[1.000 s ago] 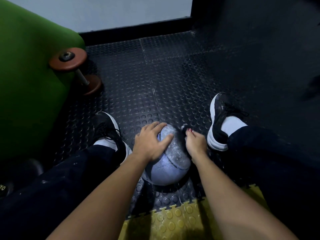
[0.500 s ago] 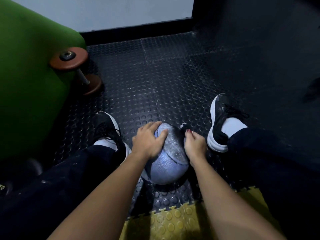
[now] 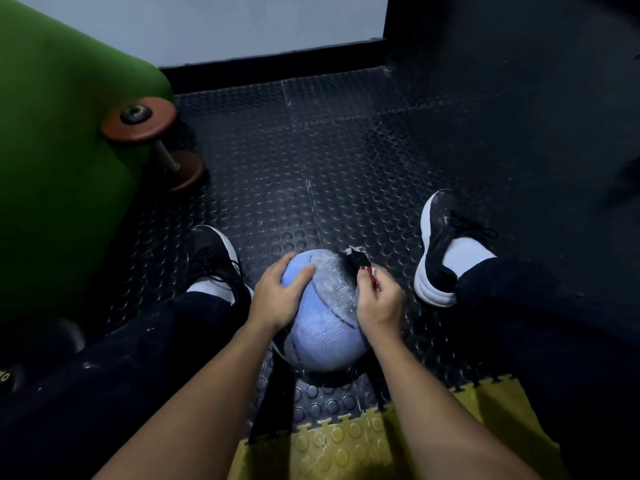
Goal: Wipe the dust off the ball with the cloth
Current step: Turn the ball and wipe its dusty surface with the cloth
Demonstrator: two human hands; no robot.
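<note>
While left hand (image 3: 277,296) cups ball (image 3: 322,323) steady on floor (image 3: 311,161), right hand (image 3: 379,303) pinches dark cloth (image 3: 356,259) against dusty top. Wiping under way, I judge; next stroke needs sweep across white patch.

studded rubber floor (image 3: 311,174) w/ ball (image 3: 322,327), dumbbell (image 3: 156,140), yellow mat (image 3: 346,441).

Bare forearms, dark trousers (image 3: 114,368), white socks (image 3: 464,254) and black white-soled sneakers (image 3: 437,251), red-painted nails.

Setting: gym or exercise room. Evidence: black studded rubber floor tiles (image 3: 277,161); yellow interlocking foam mat (image 3: 346,445); brown-plated dumbbell (image 3: 156,140); green padded equipment (image 3: 52,168).
</note>
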